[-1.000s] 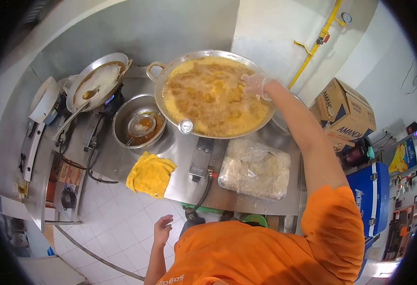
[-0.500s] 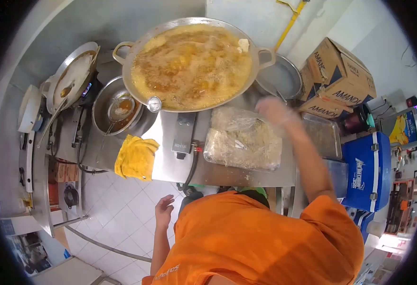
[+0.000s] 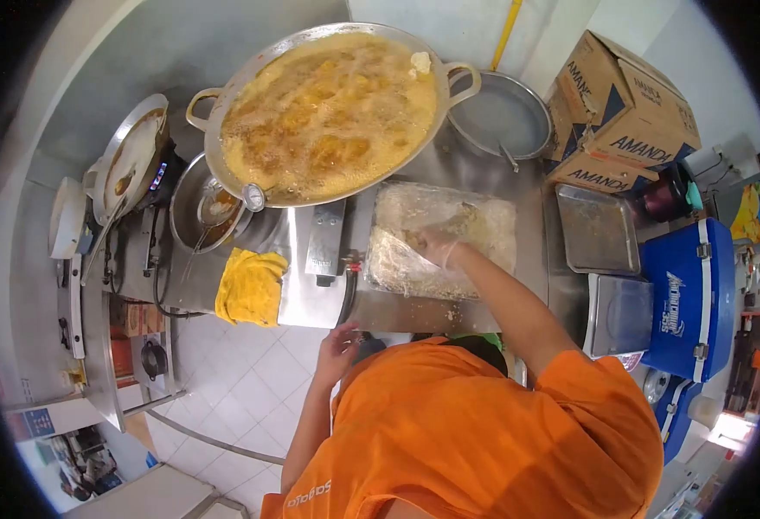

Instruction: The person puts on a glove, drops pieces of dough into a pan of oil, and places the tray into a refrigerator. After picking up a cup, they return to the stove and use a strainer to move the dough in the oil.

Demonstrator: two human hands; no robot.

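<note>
My right hand (image 3: 440, 248), in a clear plastic glove, is down in a shallow tray of pale breading crumbs (image 3: 492, 259). Its fingers blend into the crumbs and plastic wrap, so I cannot see whether they grip anything. My left hand (image 3: 336, 349) hangs low by the counter's front edge, fingers loosely bent and apart, holding nothing. Behind the tray, a wide two-handled pan (image 3: 215, 143) is full of bubbling golden oil with browning pieces in it. One pale lump (image 3: 420, 62) sits near its right rim, and a round dial thermometer (image 3: 253, 197) is at its front rim.
A yellow cloth (image 3: 252, 287) lies left of the burner control (image 3: 323, 242). Farther left are a bowl with a strainer (image 3: 182, 216) and another pan (image 3: 159, 108). To the right are a metal basin (image 3: 501, 112), cardboard boxes (image 3: 639, 130), a metal tray (image 3: 600, 229) and a blue cooler (image 3: 683, 294).
My right hand has come from the tray's back right corner, near the basin, down and left into the crumbs. My left hand has shifted slightly to the right. The view has turned a little.
</note>
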